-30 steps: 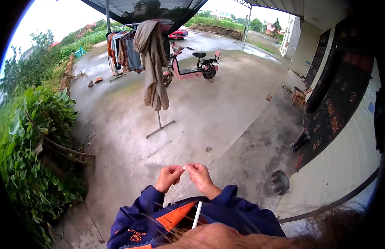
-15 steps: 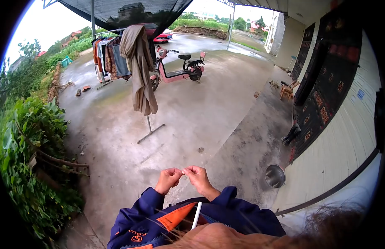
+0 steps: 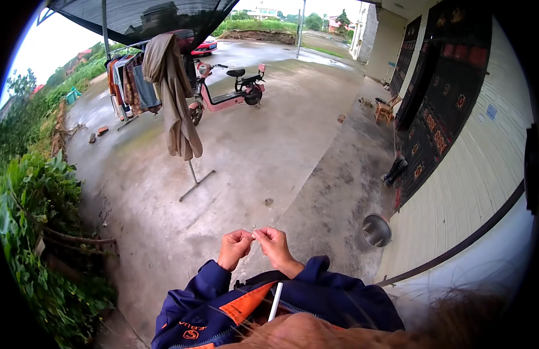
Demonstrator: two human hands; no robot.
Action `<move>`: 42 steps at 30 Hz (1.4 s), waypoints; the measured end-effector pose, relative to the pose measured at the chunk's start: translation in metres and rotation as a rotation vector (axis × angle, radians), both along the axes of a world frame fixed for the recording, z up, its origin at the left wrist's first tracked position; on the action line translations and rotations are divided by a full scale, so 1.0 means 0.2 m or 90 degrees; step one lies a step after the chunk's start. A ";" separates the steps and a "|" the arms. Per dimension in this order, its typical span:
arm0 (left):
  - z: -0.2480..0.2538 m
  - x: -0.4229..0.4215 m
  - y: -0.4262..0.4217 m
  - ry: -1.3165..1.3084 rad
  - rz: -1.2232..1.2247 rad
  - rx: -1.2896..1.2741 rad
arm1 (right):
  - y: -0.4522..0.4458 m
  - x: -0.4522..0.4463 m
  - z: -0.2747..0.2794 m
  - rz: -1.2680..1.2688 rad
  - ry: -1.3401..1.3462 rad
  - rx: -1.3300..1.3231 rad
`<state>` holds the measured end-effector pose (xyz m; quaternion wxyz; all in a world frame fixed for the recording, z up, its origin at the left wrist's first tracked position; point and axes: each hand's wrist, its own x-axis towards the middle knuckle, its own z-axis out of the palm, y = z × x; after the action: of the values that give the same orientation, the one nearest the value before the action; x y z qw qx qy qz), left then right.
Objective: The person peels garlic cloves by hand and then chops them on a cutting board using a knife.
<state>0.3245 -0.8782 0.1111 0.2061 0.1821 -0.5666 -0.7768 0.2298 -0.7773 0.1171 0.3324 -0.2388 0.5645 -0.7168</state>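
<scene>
In front of my chest, my left hand (image 3: 234, 249) and my right hand (image 3: 274, 248) meet at the fingertips. Both are closed in a pinch, thumbs against forefingers. A tiny pale bit shows between and just above the fingertips, too small to name. I wear a dark blue jacket (image 3: 195, 299) with an orange panel. Below the hands, a slim white stick (image 3: 275, 301) points up from under my chin, apart from both hands.
A metal basin (image 3: 376, 230) stands on the concrete at right, near the wall. Ahead are a clothes rack with a beige garment (image 3: 174, 99) and a pink scooter (image 3: 223, 100). Green plants (image 3: 40, 203) line the left. Dark boots (image 3: 395, 170) and a wooden chair (image 3: 387, 109) stand by the doors.
My view has turned slightly right, so the yard has shifted left in it. My hands stay pinched together, a little higher in view, and the tiny pale bit now shows above the fingertips.
</scene>
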 end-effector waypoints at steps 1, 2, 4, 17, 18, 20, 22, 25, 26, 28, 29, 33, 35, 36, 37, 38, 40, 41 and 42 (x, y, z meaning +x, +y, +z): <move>0.01 -0.01 0.00 -0.003 -0.001 0.004 | 0.00 -0.01 0.00 -0.004 -0.008 -0.005; 0.02 -0.02 0.01 -0.007 -0.002 0.009 | 0.00 -0.02 0.00 -0.008 -0.016 -0.010; 0.03 -0.04 0.02 -0.004 -0.006 0.023 | 0.02 -0.05 0.00 0.015 -0.052 -0.021; 0.06 -0.17 0.10 -0.016 0.037 -0.024 | 0.07 -0.19 -0.03 -0.082 0.309 0.005; 0.06 -0.18 0.11 -0.022 0.044 -0.045 | 0.08 -0.17 -0.02 -0.080 0.303 0.014; 0.06 -0.21 0.11 -0.008 0.050 -0.048 | 0.09 -0.17 0.03 -0.097 0.362 -0.033; 0.08 -0.22 0.14 -0.007 0.061 -0.066 | 0.10 -0.19 0.04 -0.079 0.310 -0.016; 0.09 -0.25 0.15 -0.003 0.024 -0.036 | 0.12 -0.24 0.02 -0.066 0.243 -0.012; 0.11 -0.26 0.17 -0.007 0.022 -0.023 | 0.14 -0.25 0.02 -0.054 0.201 0.008; 0.12 -0.27 0.18 0.000 0.012 0.000 | 0.17 -0.28 0.03 -0.047 0.151 0.040; 0.12 -0.28 0.18 -0.012 0.007 0.009 | 0.18 -0.29 0.06 -0.028 0.006 -0.013; 0.10 -0.30 0.18 -0.043 -0.017 0.059 | 0.21 -0.33 0.12 -0.011 -0.214 -0.086; 0.12 -0.33 0.19 -0.055 -0.030 0.075 | 0.22 -0.35 0.10 -0.017 -0.202 -0.084; 0.12 -0.34 0.20 -0.040 -0.045 0.109 | 0.22 -0.34 0.09 -0.018 -0.194 -0.081; 0.13 -0.35 0.20 -0.024 -0.059 0.141 | 0.22 -0.35 0.09 -0.018 -0.196 -0.080; 0.14 -0.35 0.21 -0.029 -0.059 0.143 | 0.23 -0.34 0.09 -0.024 -0.176 -0.070; 0.15 -0.37 0.20 -0.031 -0.067 0.203 | 0.22 -0.35 0.09 -0.032 -0.155 -0.061; 0.15 -0.37 0.21 -0.034 -0.070 0.206 | 0.23 -0.35 0.08 -0.047 -0.119 -0.050; 0.14 -0.38 0.20 -0.014 -0.082 0.219 | 0.23 -0.36 0.08 -0.062 -0.080 -0.040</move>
<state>0.2479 -0.8374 0.1394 0.1156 0.1862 -0.4381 -0.8718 0.1580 -0.7315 0.1327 0.3244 -0.1761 0.5305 -0.7631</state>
